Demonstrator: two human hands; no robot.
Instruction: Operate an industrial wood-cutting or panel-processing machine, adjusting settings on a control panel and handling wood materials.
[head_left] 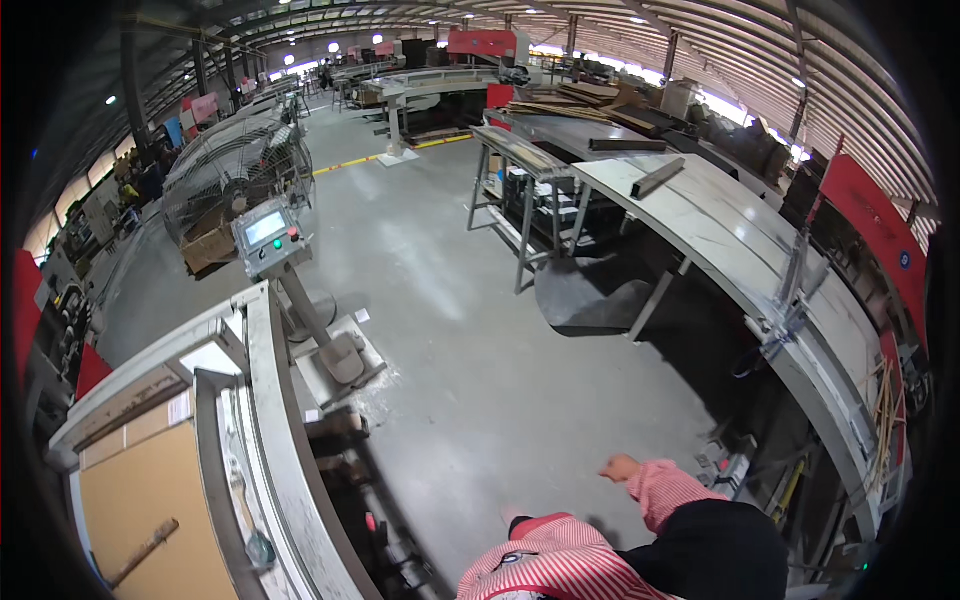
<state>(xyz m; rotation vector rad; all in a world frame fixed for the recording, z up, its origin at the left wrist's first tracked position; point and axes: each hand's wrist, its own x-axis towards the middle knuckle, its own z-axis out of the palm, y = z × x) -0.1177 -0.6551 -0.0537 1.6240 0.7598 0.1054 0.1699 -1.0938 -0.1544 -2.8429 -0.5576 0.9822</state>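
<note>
Walking the open concrete floor [470,330] of a factory hall, we carry nothing. Our right hand [619,467] swings out ahead of a red-striped sleeve [668,492], above the floor and apart from everything; it is too small to say whether the fingers are curled or spread. Our left hand is out of view.

Taking the control panel [268,236] on its pedestal as our landmark: just behind it stands a big caged fan [235,170]; in front of it, nearer us, a grey machine bed [270,420] bears a brown board [140,500] with a stick [145,550] on it. Far to the panel's right runs a long steel table [720,240] with a metal bar [657,178] on top.

We judge the risks to be tripping on the pedestal's base plate [335,360] or catching the sleeve on the table's clamp [785,315] if we drift right.

The floor is scuffed and dusty, the hall lit by roof lights.
</note>
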